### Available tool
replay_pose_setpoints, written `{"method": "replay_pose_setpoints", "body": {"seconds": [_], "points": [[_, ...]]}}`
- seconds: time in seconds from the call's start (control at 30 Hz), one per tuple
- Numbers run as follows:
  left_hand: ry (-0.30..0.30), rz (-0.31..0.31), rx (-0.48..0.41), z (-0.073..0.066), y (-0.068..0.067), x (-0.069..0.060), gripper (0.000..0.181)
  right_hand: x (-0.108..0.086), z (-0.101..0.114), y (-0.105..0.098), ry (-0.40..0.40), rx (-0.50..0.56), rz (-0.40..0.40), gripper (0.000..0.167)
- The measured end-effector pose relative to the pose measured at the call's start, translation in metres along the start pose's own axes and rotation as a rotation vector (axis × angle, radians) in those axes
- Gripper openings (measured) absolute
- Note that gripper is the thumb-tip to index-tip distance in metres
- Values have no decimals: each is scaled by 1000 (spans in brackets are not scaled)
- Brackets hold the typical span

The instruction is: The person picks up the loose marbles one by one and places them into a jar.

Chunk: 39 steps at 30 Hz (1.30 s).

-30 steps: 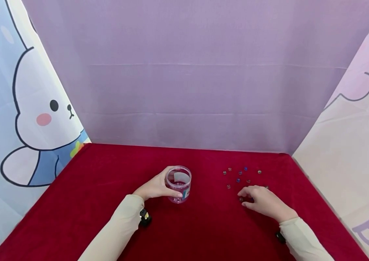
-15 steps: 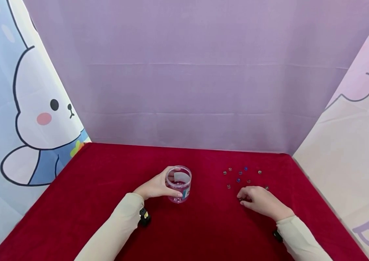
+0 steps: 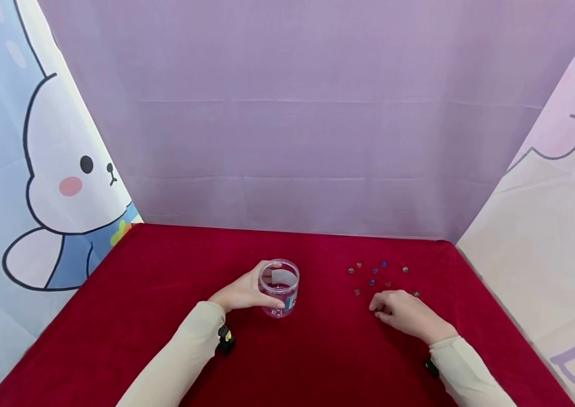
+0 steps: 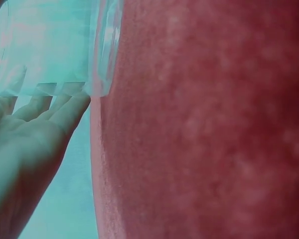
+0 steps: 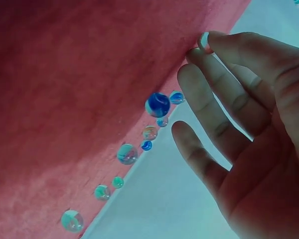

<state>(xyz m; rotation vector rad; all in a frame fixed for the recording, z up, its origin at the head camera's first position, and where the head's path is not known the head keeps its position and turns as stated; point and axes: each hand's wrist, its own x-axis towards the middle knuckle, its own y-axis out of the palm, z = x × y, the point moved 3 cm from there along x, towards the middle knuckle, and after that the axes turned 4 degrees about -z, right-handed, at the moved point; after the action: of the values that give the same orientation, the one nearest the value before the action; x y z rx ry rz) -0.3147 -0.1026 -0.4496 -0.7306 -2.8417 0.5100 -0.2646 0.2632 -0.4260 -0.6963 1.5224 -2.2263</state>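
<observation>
The left hand grips a clear, wide-mouthed jar from its left side, thumb in front. In the left wrist view, fingers of the left hand lie along the jar's wall. Over at the right, the right hand is low over the red cloth. The right wrist view shows the right hand pinching a glass marble between thumb and fingertips, its other fingers loosely bent. A dark blue marble and several others are on the cloth near those fingers.
Several loose marbles, among them a blue one and a greenish one, lie behind the right hand on the red cloth. A purple curtain hangs behind the table, with printed cloths at both sides.
The right hand's thumb and fingers have closed together over the spot where a marble showed a second ago. The left hand and jar have stayed in place.
</observation>
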Motion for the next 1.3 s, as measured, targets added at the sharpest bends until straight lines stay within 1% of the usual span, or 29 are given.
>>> {"method": "replay_pose_setpoints", "body": {"seconds": [0.27,0.37,0.5,0.7,0.9,1.13,1.3], "points": [[-15,-1,2,0,1,1,86,4,3,-1,4,-8,-15,12],[-18,3,6,-1,1,1,86,6,6,-3,-8,-24,-34,12],[-19,8,9,-2,0,0,88,10,10,-6,-42,-55,-79,13],[-19,9,17,-3,0,1,90,16,16,-8,-68,-88,-132,16],[-22,2,36,-1,-1,1,88,22,25,-10,-108,-100,-160,18],[-24,7,34,-2,0,1,89,27,30,-12,-113,-100,-172,19],[-29,10,34,-2,0,2,90,31,33,-13,-143,-105,-205,20]]}}
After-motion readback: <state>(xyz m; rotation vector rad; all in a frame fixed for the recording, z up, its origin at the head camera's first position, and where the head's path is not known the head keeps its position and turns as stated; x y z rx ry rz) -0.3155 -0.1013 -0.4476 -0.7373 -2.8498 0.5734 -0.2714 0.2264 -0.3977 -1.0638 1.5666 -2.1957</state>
